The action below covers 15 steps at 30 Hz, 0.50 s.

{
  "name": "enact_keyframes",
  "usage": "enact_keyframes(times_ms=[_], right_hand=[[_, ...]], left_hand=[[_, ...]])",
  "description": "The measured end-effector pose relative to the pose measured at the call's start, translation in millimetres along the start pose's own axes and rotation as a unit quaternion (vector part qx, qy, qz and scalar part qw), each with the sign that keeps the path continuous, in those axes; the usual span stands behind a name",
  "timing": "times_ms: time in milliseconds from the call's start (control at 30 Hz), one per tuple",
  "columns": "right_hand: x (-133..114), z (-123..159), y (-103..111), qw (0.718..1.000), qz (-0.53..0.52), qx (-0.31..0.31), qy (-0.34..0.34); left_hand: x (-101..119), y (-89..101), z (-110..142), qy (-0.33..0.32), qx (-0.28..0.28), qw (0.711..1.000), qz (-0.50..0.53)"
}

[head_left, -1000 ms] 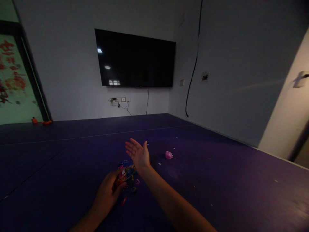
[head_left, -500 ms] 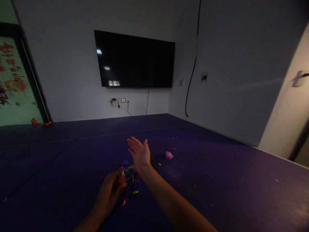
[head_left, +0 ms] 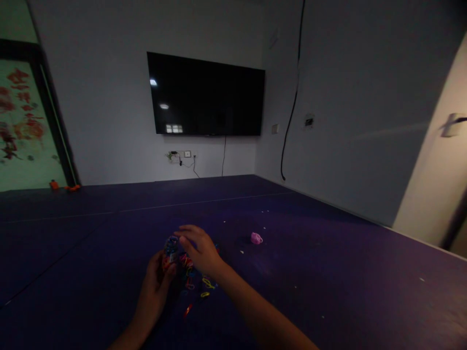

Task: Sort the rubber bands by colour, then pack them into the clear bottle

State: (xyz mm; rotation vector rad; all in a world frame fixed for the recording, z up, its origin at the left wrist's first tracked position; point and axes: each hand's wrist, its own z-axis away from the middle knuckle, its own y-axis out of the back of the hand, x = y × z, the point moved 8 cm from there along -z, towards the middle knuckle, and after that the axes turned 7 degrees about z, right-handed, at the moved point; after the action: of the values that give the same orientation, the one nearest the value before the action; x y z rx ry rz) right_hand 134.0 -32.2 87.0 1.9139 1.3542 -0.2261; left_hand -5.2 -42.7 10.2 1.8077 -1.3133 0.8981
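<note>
My left hand (head_left: 153,279) is wrapped round a small clear jar (head_left: 170,253) packed with coloured pieces, its mouth tilted up. Close beside that mouth is my right hand (head_left: 202,250), palm down, fingers stretched towards the jar and thumb apart. I see nothing held in it. Below the right hand lies a loose pile of small coloured loops (head_left: 188,273), red, pink, blue and yellow; their exact kind is too small to tell. A yellow loop (head_left: 205,294) and a shiny red-orange piece (head_left: 188,310) lie nearer to me. The right hand hides part of the pile.
A pink crumpled-looking object with a loop (head_left: 256,238) lies on the purple floor (head_left: 328,272), with white scraps around it. A television (head_left: 207,97) hangs on the far wall. A black cable (head_left: 292,112) dangles at right. Orange items (head_left: 72,187) sit by the left door.
The jar has come more upright and moved left with my left hand. My right hand has turned from palm up to palm down and come to the jar's mouth. More loops show on the floor.
</note>
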Motion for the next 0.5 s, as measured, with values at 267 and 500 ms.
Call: enact_keyframes(times_ms=[267, 500], right_hand=[[1.0, 4.7, -4.6, 0.991, 0.113, -0.078, -0.009], [6.0, 8.9, -10.6, 0.975, 0.105, -0.181, -0.070]], left_hand=[[-0.5, -2.7, 0.7, -0.001, -0.019, 1.000, 0.014], [2.1, -10.3, 8.4, -0.033, -0.057, 0.997, -0.027]])
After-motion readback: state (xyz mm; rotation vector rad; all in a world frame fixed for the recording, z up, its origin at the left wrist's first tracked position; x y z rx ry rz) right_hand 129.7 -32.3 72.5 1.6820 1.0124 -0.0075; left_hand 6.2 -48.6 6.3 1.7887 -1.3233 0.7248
